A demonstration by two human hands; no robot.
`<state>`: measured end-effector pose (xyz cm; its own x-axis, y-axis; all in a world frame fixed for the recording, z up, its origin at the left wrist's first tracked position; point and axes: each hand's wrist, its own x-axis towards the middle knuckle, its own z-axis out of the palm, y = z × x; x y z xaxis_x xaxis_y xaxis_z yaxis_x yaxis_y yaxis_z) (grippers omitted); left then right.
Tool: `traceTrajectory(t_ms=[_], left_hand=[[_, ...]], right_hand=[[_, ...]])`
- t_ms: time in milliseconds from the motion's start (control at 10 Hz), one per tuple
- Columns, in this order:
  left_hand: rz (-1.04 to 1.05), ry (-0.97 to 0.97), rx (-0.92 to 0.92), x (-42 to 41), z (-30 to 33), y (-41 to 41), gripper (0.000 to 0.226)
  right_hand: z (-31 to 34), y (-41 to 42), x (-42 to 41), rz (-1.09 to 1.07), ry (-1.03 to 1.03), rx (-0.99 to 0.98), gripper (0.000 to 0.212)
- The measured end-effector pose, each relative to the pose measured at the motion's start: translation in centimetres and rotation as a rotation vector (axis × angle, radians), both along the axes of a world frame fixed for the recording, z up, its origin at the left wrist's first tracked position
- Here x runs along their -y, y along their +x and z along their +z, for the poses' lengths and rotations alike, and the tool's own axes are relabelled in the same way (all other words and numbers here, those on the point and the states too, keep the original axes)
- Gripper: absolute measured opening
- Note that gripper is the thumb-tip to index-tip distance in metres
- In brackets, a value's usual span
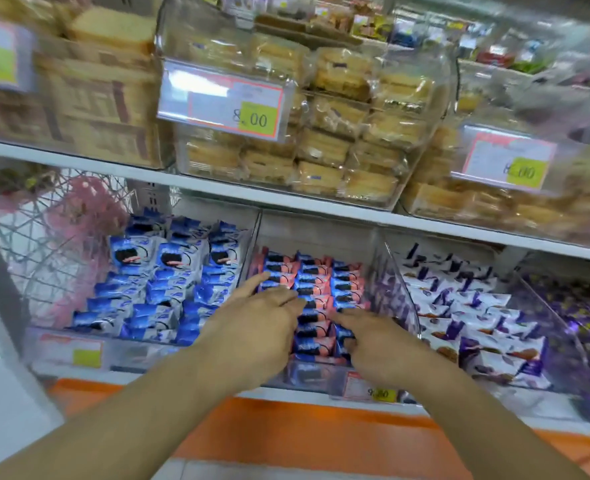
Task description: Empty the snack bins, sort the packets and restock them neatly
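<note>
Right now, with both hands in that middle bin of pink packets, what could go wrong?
1. The pink packets stand in tight rows; the left hand and right hand could topple or crush some.
2. Only a clear divider separates them from the purple-and-white packets, so packets lifted out carelessly might land there and mix.
3. The price tag on the bin's front might get knocked off.

Both forearms are bare to the hands (pixel 252 327), with no sleeves showing.
</note>
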<state>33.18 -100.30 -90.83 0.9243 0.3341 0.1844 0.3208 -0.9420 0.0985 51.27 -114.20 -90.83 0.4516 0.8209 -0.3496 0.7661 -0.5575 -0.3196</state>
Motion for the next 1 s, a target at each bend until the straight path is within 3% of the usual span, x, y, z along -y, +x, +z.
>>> traceTrajectory(t_ms=[100,400,600,800,900,1000], left_hand=[[0.017,0.011,-0.044,0.0,0.2,1.4,0.048],[0.062,-0.487,-0.198,-0.5,-1.7,5.3,0.058],[0.118,-0.466,-0.298,-0.8,-2.3,6.3,0.077],[0.112,-0.367,-0.326,-1.1,-2.7,6.7,0.07],[0.113,-0.348,-0.269,-1.2,-3.0,6.1,0.068],[0.123,-0.42,-0.067,-0.4,-2.7,5.0,0.065]], right_hand=[[0.0,0.2,-0.2,-0.019,0.009,-0.007,0.071],[0.2,0.8,-0.4,-0.007,0.077,-0.002,0.073],[-0.6,0.9,-0.9,-0.07,0.088,0.014,0.078],[-1.1,0.9,-1.3,-0.078,0.134,0.045,0.075],[-0.6,0.5,-0.9,-0.054,0.169,0.029,0.073],[0.4,-0.1,-0.2,-0.067,0.258,0.001,0.069]])
